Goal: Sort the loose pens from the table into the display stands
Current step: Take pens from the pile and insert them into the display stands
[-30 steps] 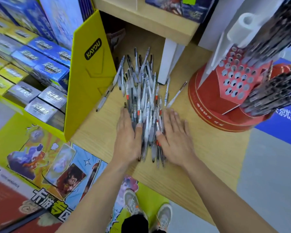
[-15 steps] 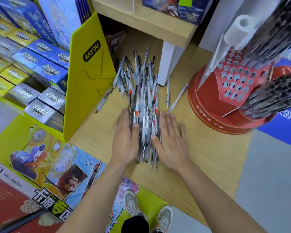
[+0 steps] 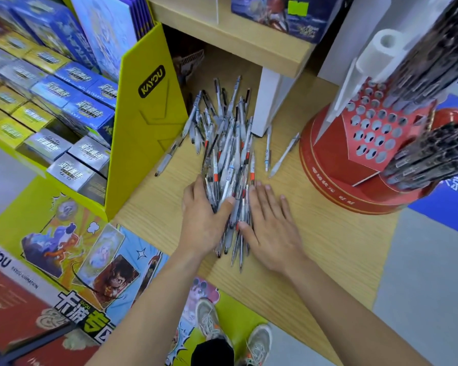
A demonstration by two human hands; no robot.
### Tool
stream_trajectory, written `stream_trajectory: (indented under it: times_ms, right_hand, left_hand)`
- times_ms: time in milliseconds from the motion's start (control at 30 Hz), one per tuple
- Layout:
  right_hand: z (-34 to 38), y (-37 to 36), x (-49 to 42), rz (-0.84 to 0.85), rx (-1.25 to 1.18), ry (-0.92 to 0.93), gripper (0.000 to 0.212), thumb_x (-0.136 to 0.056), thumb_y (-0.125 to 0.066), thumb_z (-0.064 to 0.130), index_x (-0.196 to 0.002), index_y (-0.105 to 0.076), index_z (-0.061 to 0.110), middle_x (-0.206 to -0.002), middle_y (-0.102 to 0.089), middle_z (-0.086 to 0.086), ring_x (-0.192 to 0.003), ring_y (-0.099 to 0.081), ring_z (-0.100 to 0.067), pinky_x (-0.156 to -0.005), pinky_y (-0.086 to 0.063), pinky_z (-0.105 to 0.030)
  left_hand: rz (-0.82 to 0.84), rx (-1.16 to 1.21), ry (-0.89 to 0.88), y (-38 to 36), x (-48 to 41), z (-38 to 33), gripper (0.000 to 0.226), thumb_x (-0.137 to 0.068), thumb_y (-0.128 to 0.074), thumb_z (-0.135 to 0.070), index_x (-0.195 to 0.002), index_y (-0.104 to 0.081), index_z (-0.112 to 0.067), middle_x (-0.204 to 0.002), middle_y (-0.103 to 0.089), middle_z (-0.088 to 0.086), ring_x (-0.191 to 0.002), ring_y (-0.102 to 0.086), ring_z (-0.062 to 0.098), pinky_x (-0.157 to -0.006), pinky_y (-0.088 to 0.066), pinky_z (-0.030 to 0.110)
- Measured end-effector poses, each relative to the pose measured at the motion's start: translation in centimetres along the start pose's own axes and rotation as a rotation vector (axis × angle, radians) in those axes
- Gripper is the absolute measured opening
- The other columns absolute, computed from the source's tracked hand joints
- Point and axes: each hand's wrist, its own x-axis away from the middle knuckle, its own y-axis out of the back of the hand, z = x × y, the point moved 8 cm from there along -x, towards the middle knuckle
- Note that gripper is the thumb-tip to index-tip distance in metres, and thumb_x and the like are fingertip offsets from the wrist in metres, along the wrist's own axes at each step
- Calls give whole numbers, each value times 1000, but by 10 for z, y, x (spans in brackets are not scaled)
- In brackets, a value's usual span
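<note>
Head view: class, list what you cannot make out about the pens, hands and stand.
All in the head view:
- Pen pile: lower pens buried under upper ones; no count possible.
- Left hand: fingertips hidden among the pens; grip unclear.
- Red display stand: cut off by top and right edges.
- Racked pens: blurred, types unreadable.

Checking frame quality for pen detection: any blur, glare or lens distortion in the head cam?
Head view: pen pile, left hand and right hand fairly sharp, even light, soft shadows; racked pens on the red display stand and card boxes at left are smeared; wide-angle bending toward the edges; no strong glare.
</note>
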Motion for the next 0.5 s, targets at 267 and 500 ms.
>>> stream_trajectory:
  times_ms: [267, 500]
  right_hand:
    - [3, -3, -5, 8, 35, -6, 71, -98, 6, 63, -152, 30, 24, -165, 26, 1, -151, 28, -17, -124, 13, -48]
    - [7, -1, -6, 7, 7, -7, 72, -98, 7, 64, -154, 26, 23, -164, 25, 3, -150, 28, -15, -124, 12, -48]
  left_hand:
    - [27, 74, 37, -7, -4, 0, 80, -85, -74, -44, -150, -38, -15, -132, -50, 5, -127, -40, 13, -110, -39, 36]
    - [59, 160, 41, -11, -17, 10, 78, -77, -64, -54, -146, -42, -25, -133, -61, -1, -125, -58, 21, -106, -48, 47]
